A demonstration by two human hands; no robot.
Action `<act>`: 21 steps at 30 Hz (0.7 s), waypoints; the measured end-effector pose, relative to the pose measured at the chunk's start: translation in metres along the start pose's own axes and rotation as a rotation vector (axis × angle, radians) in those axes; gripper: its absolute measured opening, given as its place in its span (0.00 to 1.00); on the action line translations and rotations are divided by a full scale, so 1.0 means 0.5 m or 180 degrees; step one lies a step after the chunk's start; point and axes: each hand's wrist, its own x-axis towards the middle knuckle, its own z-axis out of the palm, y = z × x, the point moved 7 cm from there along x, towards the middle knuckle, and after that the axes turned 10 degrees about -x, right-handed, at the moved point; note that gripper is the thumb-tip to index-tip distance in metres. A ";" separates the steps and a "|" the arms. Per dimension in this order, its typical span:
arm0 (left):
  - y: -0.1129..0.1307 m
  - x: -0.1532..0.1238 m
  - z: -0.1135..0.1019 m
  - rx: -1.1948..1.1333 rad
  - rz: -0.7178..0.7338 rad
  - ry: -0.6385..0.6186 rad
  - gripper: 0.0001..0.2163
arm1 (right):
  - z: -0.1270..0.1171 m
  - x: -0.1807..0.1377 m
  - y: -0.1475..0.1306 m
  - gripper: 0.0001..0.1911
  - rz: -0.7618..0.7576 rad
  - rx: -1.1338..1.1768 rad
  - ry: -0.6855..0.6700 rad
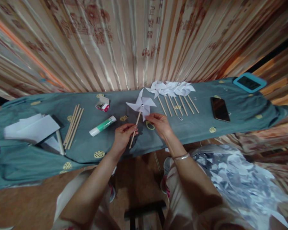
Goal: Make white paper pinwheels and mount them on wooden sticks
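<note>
A white paper pinwheel [147, 104] on a thin wooden stick is held up over the middle of the cloth-covered table, a pin at its centre. My left hand [124, 136] is closed around the stick below the blades. With thumb and fingers pinched, my right hand [160, 123] touches the tip of the pinwheel's lower blade. To the left of my left hand lies a glue stick [102, 126] with a green label. Several finished pinwheels [174, 89] lie in an overlapping row beyond my right hand, their sticks pointing towards me.
A small open box of pins [102, 104], loose wooden sticks [73, 127] and folded white paper [33, 127] lie on the left. At right are a phone [220, 109] and a blue-framed device [250, 82]. A bag of paper scraps [242, 182] stands below the table's right side.
</note>
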 end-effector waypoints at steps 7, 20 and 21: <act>-0.002 0.001 0.001 0.0061 -0.0008 -0.0004 0.20 | 0.011 -0.003 0.003 0.21 0.0016 0.0020 -0.0078; -0.006 0.002 0.001 0.0067 0.0015 -0.0036 0.21 | 0.034 -0.010 0.008 0.19 -0.0004 0.0107 -0.0275; -0.005 0.001 0.002 0.0074 0.0015 -0.0047 0.21 | 0.036 -0.010 0.008 0.19 -0.0014 0.0113 -0.0295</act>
